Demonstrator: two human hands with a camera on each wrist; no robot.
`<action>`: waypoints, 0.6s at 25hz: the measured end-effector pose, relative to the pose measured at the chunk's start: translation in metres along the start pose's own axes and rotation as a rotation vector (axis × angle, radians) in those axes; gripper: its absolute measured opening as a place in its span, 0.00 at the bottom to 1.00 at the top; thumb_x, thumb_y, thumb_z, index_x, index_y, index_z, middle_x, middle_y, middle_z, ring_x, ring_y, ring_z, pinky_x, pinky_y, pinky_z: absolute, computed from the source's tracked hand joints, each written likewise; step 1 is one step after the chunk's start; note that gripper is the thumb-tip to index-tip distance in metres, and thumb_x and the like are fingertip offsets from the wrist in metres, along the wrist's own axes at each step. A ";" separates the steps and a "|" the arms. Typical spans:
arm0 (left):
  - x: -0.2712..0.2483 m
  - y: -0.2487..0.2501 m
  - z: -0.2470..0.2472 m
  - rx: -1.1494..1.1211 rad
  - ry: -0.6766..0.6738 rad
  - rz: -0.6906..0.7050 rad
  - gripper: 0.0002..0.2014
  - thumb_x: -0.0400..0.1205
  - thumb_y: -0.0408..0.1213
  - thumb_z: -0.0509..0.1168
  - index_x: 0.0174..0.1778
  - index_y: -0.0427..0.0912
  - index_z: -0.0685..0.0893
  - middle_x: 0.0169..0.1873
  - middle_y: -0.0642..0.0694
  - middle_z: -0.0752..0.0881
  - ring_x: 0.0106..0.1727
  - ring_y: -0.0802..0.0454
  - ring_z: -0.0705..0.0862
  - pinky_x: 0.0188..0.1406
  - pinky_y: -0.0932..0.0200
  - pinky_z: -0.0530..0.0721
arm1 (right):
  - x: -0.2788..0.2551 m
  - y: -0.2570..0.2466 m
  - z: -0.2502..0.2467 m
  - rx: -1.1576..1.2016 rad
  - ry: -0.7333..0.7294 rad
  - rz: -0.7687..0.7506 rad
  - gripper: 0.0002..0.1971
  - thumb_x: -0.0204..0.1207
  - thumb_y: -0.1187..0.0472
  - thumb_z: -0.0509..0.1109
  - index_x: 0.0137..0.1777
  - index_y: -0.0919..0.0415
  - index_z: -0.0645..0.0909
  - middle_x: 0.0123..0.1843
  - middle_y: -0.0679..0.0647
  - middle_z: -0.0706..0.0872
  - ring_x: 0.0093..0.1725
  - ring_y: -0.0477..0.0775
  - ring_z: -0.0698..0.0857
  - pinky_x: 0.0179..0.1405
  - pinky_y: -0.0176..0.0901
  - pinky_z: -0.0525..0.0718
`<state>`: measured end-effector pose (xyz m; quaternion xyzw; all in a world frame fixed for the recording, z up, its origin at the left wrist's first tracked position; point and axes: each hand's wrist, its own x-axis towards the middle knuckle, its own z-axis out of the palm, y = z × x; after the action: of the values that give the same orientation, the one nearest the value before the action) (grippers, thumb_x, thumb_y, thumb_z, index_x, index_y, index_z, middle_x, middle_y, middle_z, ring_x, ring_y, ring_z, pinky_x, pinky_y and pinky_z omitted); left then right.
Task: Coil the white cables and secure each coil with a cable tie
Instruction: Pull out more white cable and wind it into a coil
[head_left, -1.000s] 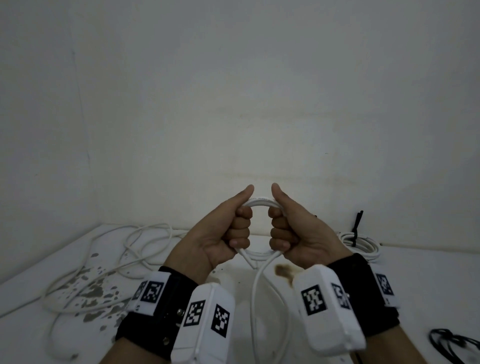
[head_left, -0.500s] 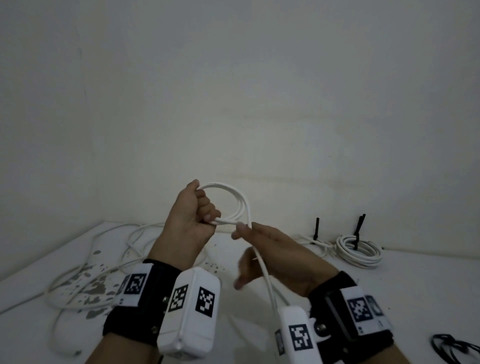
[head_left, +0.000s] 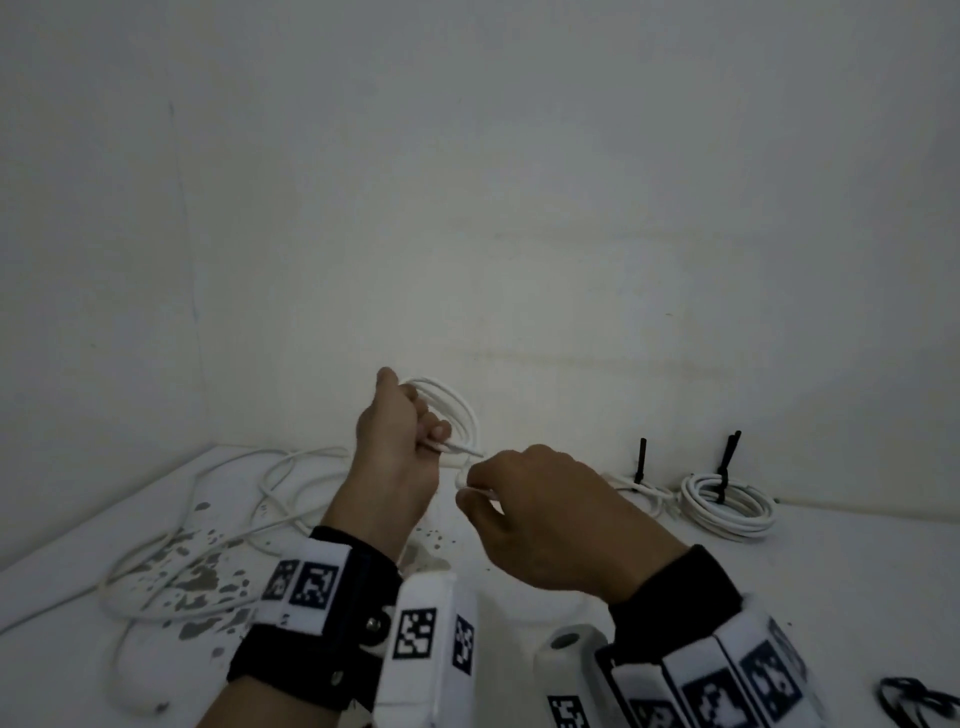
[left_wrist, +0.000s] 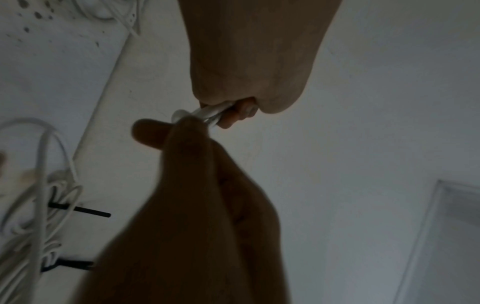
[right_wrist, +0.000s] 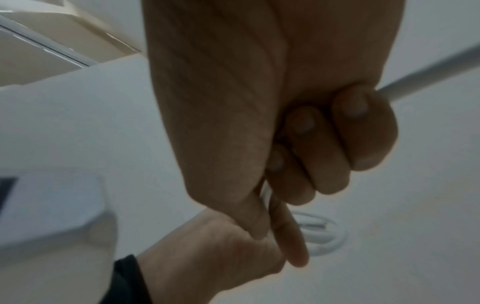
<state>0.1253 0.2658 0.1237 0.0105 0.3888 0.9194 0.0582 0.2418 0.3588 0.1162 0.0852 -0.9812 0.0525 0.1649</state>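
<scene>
Coiling a white cable above the surface (head_left: 831, 582)

The left hand (head_left: 397, 452) grips the raised coil (head_left: 457, 410), fingers curled round its loops; the right hand (head_left: 550, 514) pinches the cable's strand just beside it. A tied coil (head_left: 727, 501) lies near the wall.

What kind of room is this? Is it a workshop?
Probably a plain indoor work corner, not clearly a workshop: a white table against bare white walls, with loose white cables, a tied coil, and a left hand coiling another.
</scene>
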 end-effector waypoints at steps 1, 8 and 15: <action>-0.005 -0.005 0.003 0.115 -0.029 0.004 0.21 0.90 0.47 0.55 0.32 0.43 0.70 0.13 0.53 0.64 0.13 0.58 0.62 0.14 0.65 0.66 | 0.000 0.000 -0.002 -0.001 0.003 -0.008 0.20 0.87 0.49 0.57 0.32 0.52 0.66 0.32 0.49 0.73 0.31 0.52 0.73 0.28 0.46 0.64; -0.026 -0.024 0.002 0.789 -0.493 -0.102 0.24 0.88 0.52 0.56 0.38 0.41 0.89 0.34 0.40 0.89 0.35 0.45 0.88 0.40 0.53 0.85 | 0.002 0.030 -0.009 0.333 0.166 -0.004 0.07 0.77 0.58 0.73 0.38 0.55 0.88 0.30 0.44 0.85 0.30 0.42 0.82 0.31 0.30 0.74; -0.025 -0.015 -0.002 0.684 -0.677 -0.308 0.25 0.85 0.56 0.58 0.22 0.50 0.69 0.17 0.54 0.59 0.16 0.58 0.52 0.18 0.63 0.50 | -0.002 0.054 -0.016 0.562 0.365 0.148 0.22 0.67 0.39 0.81 0.33 0.57 0.80 0.17 0.43 0.72 0.19 0.43 0.66 0.21 0.33 0.64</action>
<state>0.1519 0.2722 0.1121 0.2689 0.6240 0.6654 0.3092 0.2387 0.4141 0.1262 0.0452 -0.8861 0.3471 0.3038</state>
